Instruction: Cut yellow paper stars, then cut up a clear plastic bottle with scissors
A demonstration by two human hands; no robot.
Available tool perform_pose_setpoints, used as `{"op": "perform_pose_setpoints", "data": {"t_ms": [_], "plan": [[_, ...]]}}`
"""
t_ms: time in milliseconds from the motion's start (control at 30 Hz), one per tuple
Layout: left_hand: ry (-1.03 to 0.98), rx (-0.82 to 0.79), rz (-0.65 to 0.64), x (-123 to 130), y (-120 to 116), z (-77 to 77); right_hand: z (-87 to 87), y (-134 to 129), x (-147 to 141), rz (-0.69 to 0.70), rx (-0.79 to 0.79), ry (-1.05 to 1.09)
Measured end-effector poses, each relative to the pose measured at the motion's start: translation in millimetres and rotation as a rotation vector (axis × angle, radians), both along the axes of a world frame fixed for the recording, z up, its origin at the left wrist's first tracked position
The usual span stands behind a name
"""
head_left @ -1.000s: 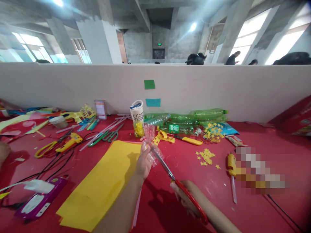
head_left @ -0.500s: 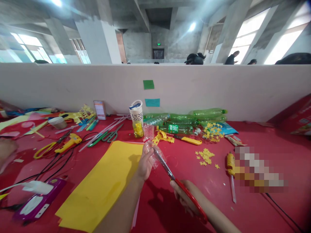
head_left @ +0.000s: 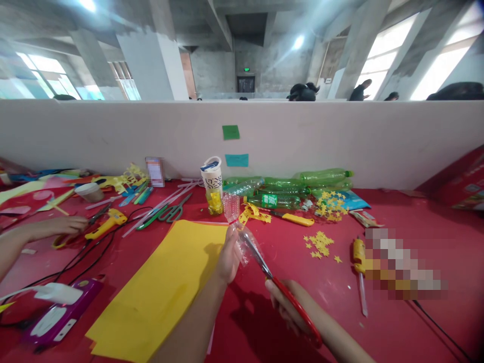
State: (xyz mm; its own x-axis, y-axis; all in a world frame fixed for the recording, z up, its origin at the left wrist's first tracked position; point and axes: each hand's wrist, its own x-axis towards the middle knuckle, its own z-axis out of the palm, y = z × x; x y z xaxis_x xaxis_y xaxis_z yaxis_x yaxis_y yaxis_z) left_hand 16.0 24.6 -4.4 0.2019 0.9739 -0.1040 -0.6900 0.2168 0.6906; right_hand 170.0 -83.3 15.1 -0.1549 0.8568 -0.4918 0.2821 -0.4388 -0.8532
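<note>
My left hand (head_left: pixel 229 257) is closed around a clear plastic bottle (head_left: pixel 231 204) with a bumpy surface; its near part looks cut and loose. In my right hand (head_left: pixel 289 302) are red-handled scissors (head_left: pixel 298 310), their blades pointing away from me and reaching the plastic just beside my left fingers. The exact contact between blade and plastic is hard to make out. Beneath my left forearm lies a stack of yellow paper (head_left: pixel 159 292). Yellow paper scraps (head_left: pixel 254 214) lie just beyond the bottle.
Green bottles (head_left: pixel 283 186) and a lidded cup (head_left: pixel 212 184) stand or lie near the partition. Yellow stars (head_left: pixel 320 244), a utility knife (head_left: pixel 298 219) and a glue gun (head_left: pixel 359 257) are to the right. At left, another person's hand (head_left: pixel 68 225) is near yellow-handled scissors and a purple power strip (head_left: pixel 62 312).
Another person's hand has reached in from the left to the yellow-handled scissors. My left hand and the plastic bottle have shifted slightly; the red-handled scissors stay at the plastic.
</note>
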Motion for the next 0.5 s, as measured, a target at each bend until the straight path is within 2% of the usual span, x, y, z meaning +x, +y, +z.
{"op": "perform_pose_setpoints", "data": {"t_ms": [300,500], "plan": [[0.026,0.025,0.03,2.3,-0.4,2.2,-2.4,3.5,-0.4,-0.017,0.02,-0.09],[0.024,0.027,0.057,1.7,1.7,-6.7,1.2,3.9,1.2,-0.003,-0.008,-0.028]]}}
